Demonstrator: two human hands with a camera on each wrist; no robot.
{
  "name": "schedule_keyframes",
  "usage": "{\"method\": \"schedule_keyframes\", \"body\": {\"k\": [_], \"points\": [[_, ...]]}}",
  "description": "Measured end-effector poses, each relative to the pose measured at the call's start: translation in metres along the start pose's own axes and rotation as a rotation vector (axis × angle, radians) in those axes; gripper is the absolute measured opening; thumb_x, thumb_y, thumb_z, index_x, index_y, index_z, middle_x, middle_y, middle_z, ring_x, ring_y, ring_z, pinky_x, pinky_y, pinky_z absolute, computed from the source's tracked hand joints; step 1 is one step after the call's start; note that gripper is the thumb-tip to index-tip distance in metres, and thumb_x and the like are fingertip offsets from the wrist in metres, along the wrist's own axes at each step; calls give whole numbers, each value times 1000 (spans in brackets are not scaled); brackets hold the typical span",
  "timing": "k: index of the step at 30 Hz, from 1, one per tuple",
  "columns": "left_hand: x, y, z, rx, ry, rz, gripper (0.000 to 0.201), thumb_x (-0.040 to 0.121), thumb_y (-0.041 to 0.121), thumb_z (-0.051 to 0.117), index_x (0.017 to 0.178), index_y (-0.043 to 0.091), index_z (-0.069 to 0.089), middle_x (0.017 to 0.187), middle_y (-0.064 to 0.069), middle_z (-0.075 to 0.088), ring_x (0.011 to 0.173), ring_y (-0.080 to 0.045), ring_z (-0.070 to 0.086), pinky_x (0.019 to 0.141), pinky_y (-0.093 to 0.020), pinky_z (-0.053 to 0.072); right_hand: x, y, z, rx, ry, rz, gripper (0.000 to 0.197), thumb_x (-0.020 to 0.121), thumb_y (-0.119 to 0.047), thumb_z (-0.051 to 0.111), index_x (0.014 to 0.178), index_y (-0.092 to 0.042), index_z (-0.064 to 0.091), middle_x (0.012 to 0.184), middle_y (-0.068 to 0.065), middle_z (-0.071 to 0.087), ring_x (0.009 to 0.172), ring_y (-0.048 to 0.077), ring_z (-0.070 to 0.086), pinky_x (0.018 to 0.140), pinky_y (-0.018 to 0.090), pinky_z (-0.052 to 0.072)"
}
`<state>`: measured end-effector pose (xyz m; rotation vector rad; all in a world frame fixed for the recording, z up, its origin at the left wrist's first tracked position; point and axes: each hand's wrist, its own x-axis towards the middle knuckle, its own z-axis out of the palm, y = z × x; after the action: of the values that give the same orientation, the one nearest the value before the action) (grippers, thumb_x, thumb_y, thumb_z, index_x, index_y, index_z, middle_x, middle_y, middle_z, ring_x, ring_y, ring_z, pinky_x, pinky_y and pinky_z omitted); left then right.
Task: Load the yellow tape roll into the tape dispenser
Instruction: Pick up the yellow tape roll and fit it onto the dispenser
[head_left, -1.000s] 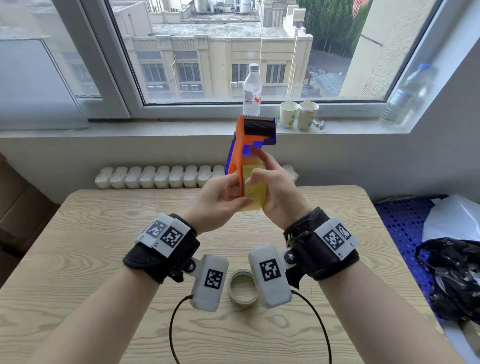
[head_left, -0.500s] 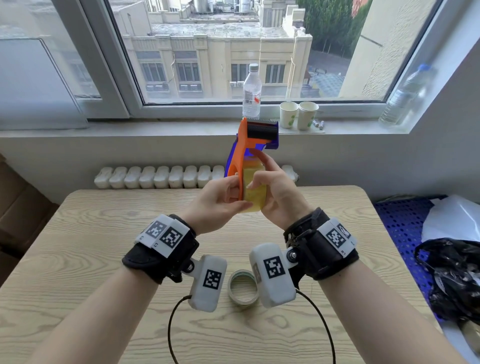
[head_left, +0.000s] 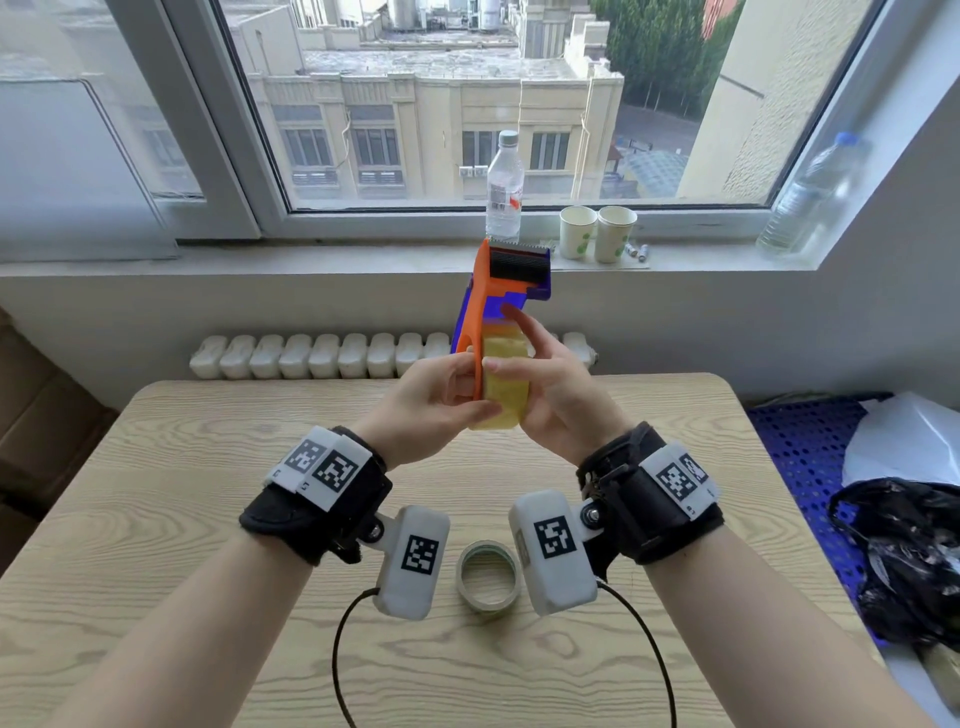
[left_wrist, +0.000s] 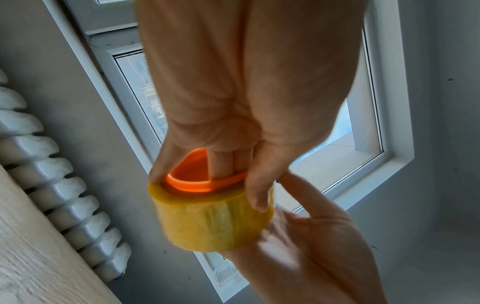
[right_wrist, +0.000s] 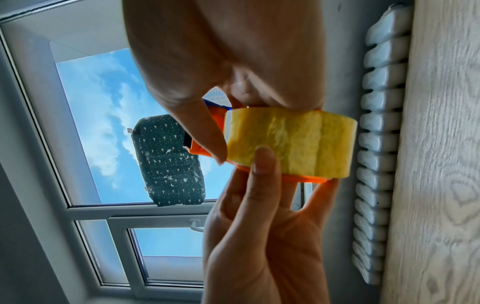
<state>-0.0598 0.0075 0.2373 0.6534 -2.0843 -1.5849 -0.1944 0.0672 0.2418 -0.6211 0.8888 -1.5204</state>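
Note:
Above the table, the orange and blue tape dispenser is held upright with its black roller on top. The yellow tape roll sits on the dispenser's orange hub. My left hand grips the orange side plate, fingers through the hub and thumb on the roll. My right hand holds the roll from the right, with the palm against it. Its thumb is on the roll's rim, and its index finger reaches up to the blue part.
A second, clear tape roll lies on the wooden table under my wrists. On the windowsill stand a bottle, two paper cups and another bottle. A black bag lies to the right.
My right hand has shifted slightly on the yellow roll. Both hands keep the dispenser in nearly the same place.

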Motion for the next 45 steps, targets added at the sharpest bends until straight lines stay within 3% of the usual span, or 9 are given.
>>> {"method": "schedule_keyframes", "body": {"k": [6,11,14,17,20,28,36,40,45], "points": [[-2,0,0,-72,1,-25,40,83,-9,57,122,-2,53,115,-18,65,102,-21,66,88,-31,54,-1,1,0,-32,-28,13,76,68,11,55,137,-15,38,107,19,56,97,33,57,86,43,50],[-5,4,-5,-185,-1,-82,37,86,-7,53,122,4,52,109,-5,67,94,-7,68,75,-18,53,-4,2,-2,-50,-11,8,72,77,9,50,142,-16,33,122,29,56,105,37,57,93,47,46],[-8,2,-8,-241,3,-123,35,86,1,57,120,10,55,110,-8,69,101,-17,67,88,-34,54,-7,-1,-1,-81,6,1,56,87,7,42,138,-15,39,130,33,50,105,36,54,89,41,45],[-9,0,-9,-280,-8,-151,35,85,6,59,119,12,56,116,-13,67,109,-27,63,99,-49,46,-9,-4,0,-121,6,-12,42,91,4,39,126,-18,48,122,26,57,100,31,55,83,36,48],[-10,2,-7,-288,-9,-150,37,82,10,59,119,11,56,116,-12,67,109,-26,63,100,-50,45,-9,-3,1,-157,46,-34,45,92,3,40,134,-12,43,111,19,60,92,26,59,78,31,53],[-10,6,-2,-202,-2,-96,30,88,-2,52,113,15,56,106,-1,69,95,-9,68,79,-21,55,-8,0,6,-180,144,-80,43,91,1,43,133,-10,46,102,21,59,89,32,55,74,39,50],[-17,6,-9,-376,-36,-169,39,81,16,54,119,8,56,112,-11,68,103,-27,66,88,-43,54,-14,-9,5,-120,67,56,36,90,-4,36,120,-16,52,101,21,49,83,29,47,72,32,42],[-19,8,-9,-391,-59,-179,43,85,19,51,125,3,52,116,-16,65,107,-32,64,89,-46,54,-20,-12,2,-98,19,25,30,90,1,38,99,-17,60,85,14,61,76,23,53,74,33,43],[-18,13,-5,-390,-3,-198,39,87,33,44,110,6,61,102,-13,71,96,-26,69,86,-48,54,-22,-8,0,-104,-40,43,39,79,-6,53,118,-2,53,93,13,55,70,17,55,67,28,43]]}}
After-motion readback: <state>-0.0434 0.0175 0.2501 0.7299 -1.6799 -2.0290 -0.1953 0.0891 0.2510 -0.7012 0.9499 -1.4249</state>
